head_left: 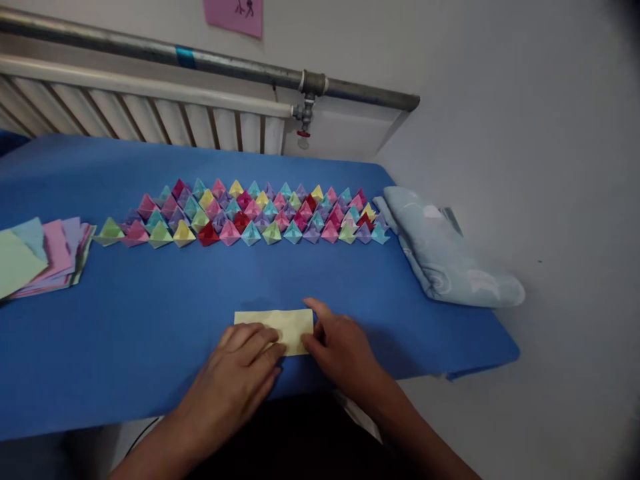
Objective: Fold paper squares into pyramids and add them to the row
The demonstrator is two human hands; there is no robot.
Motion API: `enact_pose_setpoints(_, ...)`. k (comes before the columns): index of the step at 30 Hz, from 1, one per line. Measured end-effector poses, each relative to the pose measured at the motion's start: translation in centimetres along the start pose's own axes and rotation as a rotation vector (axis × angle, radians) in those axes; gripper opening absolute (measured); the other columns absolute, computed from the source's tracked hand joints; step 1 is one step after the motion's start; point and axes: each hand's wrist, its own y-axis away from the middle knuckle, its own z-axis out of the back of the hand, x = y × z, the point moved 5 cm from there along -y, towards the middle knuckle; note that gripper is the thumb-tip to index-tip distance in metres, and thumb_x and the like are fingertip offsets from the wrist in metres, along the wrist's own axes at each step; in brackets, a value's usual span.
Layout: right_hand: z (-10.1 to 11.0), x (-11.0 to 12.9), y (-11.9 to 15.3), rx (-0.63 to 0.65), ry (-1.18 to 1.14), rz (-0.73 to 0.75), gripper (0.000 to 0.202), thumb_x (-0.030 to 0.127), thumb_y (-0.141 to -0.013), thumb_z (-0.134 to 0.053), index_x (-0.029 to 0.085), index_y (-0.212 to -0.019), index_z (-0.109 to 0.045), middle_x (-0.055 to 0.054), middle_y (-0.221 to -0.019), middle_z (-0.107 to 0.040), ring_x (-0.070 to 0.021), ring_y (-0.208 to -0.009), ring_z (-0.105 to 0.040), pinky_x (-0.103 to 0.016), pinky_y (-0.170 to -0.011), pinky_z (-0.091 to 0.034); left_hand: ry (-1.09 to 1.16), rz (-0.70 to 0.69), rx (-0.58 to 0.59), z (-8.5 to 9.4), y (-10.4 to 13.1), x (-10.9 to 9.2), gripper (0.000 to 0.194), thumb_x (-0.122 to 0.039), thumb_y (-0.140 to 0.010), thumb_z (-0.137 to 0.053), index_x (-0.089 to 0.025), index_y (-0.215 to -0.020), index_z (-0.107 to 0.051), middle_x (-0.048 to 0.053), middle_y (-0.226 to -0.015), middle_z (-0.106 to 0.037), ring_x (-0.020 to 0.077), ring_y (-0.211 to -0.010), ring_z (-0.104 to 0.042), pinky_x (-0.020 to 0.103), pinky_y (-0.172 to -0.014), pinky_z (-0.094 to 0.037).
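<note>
A pale yellow paper [294, 327], folded into a flat rectangle, lies on the blue table near its front edge. My left hand [240, 367] rests on the paper's left and lower part, fingers stretched out and pressing it down. At the right end, my right hand [340, 343] has its thumb on the paper's edge, while the forefinger reaches past the upper right corner. Its other fingers are partly hidden. Beyond my hands stand several rows of small folded paper boats [251, 232] in pink, green, blue, purple, yellow and red.
To the left lies a fanned stack of coloured paper sheets [57, 250]. A folded light blue blanket [440, 257] sits at the table's right side. Behind the blue tabletop [150, 320] are a white radiator [170, 120], a metal pipe [235, 67] and a valve [306, 117].
</note>
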Motion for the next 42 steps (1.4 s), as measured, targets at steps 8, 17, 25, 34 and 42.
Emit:
enact_pose_setpoints(8,0.0,-0.8,0.0,0.070,-0.391,-0.026,0.049,0.014,-0.080,-0.057,0.023,-0.129,-0.056,0.006,-0.066,-0.062,-0.0113,-0.056,-0.054,-0.023,-0.057,-0.040,-0.075,-0.082,-0.036,-1.3,-1.1,-1.0,0.014,-0.012,-0.094,-0.051,-0.015,-0.100,-0.063,0.007,-0.100,-0.070,0.0197,-0.092,-0.060,0.036,-0.085,-0.045)
enact_pose_setpoints(17,3.3,-0.2,2.2,-0.143,-0.174,0.474,0.033,0.015,-0.082,-0.057,0.025,-0.113,-0.062,-0.005,-0.119,-0.064,-0.0236,-0.114,-0.053,-0.041,-0.098,-0.036,-0.098,-0.004,0.003,-0.9,0.5,-0.1,0.022,-0.009,-0.095,-0.047,-0.017,-0.108,-0.063,0.007,-0.110,-0.071,0.0191,-0.100,-0.064,0.038,-0.095,-0.042)
enact_pose_setpoints(25,0.7,-0.9,1.6,-0.013,-0.024,0.526,0.022,0.009,-0.086,-0.059,0.022,-0.102,-0.064,-0.004,-0.108,-0.071,-0.0209,-0.104,-0.055,-0.037,-0.090,-0.035,-0.127,0.028,-0.007,-1.1,-0.4,-1.0,0.013,-0.012,-0.093,-0.054,-0.013,-0.103,-0.063,0.008,-0.104,-0.070,0.0196,-0.094,-0.063,0.039,-0.092,-0.042)
enact_pose_setpoints(34,0.6,-2.2,0.5,-0.092,-0.108,0.424,0.014,0.012,-0.089,-0.058,0.020,-0.098,-0.066,-0.005,-0.108,-0.069,-0.0194,-0.095,-0.060,-0.035,-0.083,-0.037,-0.115,0.165,-0.014,-1.4,-1.5,-1.5,0.012,-0.015,-0.095,-0.051,-0.017,-0.096,-0.062,0.004,-0.092,-0.068,0.0190,-0.084,-0.060,0.037,-0.084,-0.041)
enact_pose_setpoints(42,0.6,-2.2,-0.7,-0.115,-0.173,0.327,0.007,0.013,-0.086,-0.063,0.019,-0.088,-0.065,-0.005,-0.105,-0.069,-0.0200,-0.096,-0.062,-0.036,-0.083,-0.036,-0.027,0.426,0.037,-1.9,-1.1,-0.4,0.016,-0.025,-0.096,-0.049,-0.020,-0.088,-0.062,0.002,-0.088,-0.065,0.0187,-0.082,-0.060,0.036,-0.079,-0.040)
